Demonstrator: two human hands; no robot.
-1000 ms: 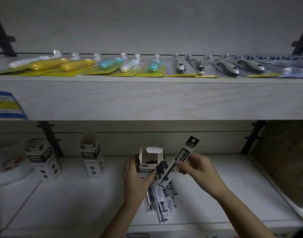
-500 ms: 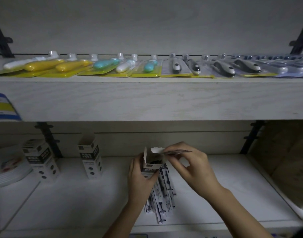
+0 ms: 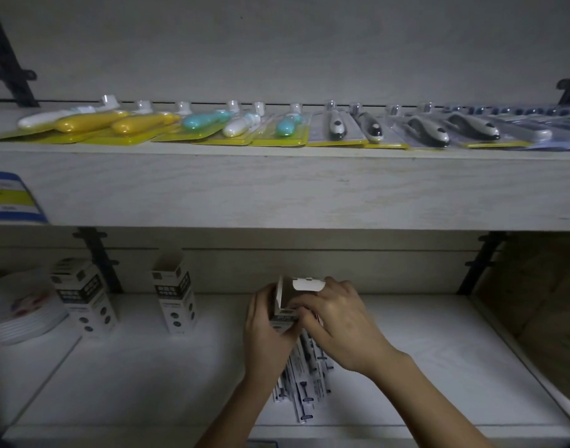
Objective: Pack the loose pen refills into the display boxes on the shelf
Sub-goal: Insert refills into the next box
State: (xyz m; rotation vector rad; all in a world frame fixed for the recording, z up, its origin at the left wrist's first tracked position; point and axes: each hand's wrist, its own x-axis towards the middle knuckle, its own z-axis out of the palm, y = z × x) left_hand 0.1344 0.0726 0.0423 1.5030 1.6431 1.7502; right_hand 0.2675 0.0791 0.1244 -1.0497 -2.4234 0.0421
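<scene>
An open white display box (image 3: 285, 297) stands upright on the lower shelf, its top flap lifted. My left hand (image 3: 265, 337) grips the box from the left and front. My right hand (image 3: 337, 321) is at the box's mouth with fingers curled down over the opening; whatever it holds is hidden by the fingers. A pile of loose packaged pen refills (image 3: 304, 379) lies on the shelf under both hands. Two more display boxes (image 3: 83, 295) (image 3: 173, 294) stand upright to the left.
A stack of white plates (image 3: 21, 310) sits at the far left of the lower shelf (image 3: 422, 367). The upper shelf (image 3: 277, 185) overhangs, carrying blister-packed items (image 3: 212, 124). Black brackets (image 3: 97, 260) stand against the back wall.
My right hand carried a refill from above the pile to the box's mouth and has now sunk lower over the opening; the refill is out of sight. My left hand stayed on the box.
</scene>
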